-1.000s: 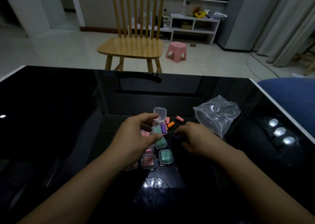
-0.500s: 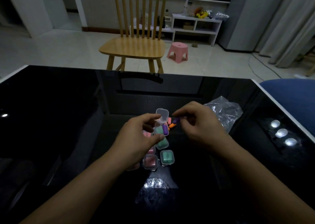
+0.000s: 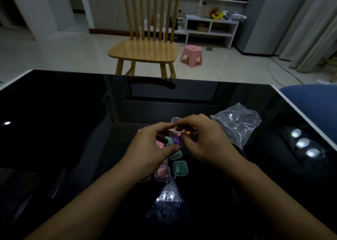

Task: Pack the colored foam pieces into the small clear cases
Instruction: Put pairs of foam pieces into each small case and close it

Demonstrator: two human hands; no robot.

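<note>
Above the black table, the left hand grips an open clear case between thumb and fingers; two purple foam pieces lie inside, its lid tipped up behind. The right hand meets it from the right, fingers curled narrow at the case's rim; whether they pinch anything cannot be told. An orange piece shows just behind. Closed cases with green and pink foam rest below. A crumpled bag lies right.
</note>
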